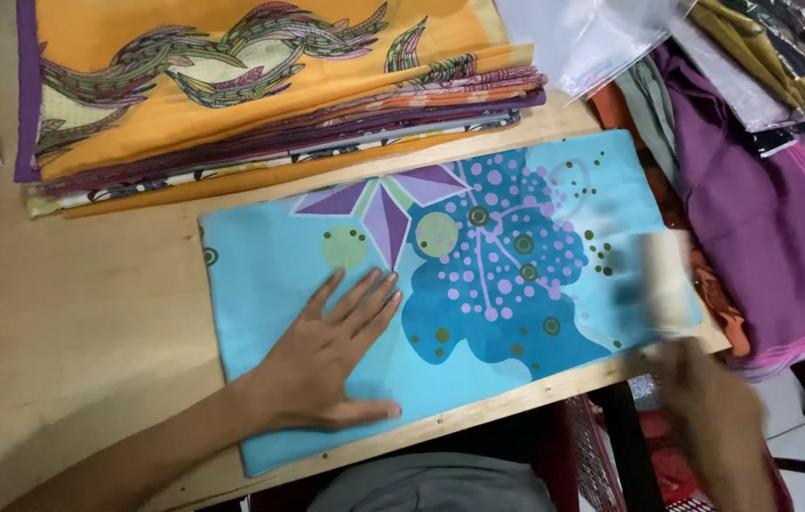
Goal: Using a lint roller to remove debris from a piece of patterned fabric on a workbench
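The folded cloth (535,256) lies flat on my wooden table (71,313), a long light-blue rectangle running slantwise along the table's near edge. It looks thin and smooth, printed with a big dark-blue bloom full of pink and lilac dots, olive rings, pale green discs and a purple pointed star at the cloth's upper middle. My left hand (331,356) rests palm down on the cloth's lower left part, fingers straight and spread wide, thumb out along the near edge, gripping nothing. My right hand (711,408) is at the cloth's right end, just past the table corner, and it is blurred; something pale and upright, a flat strip (663,280), shows above it over the cloth's right edge, but I cannot tell whether my fingers close on it or how wide they are. Behind the cloth, touching or nearly touching its far edge, sits a stack (270,104) of folded fabrics, the top one orange with a wavy green and purple scale-like band, thin layered edges showing underneath. To the right of the cloth a purple fabric (763,228) with a pink border hangs in soft folds, and clear plastic bags (592,38) lie beyond the cloth's far right corner.
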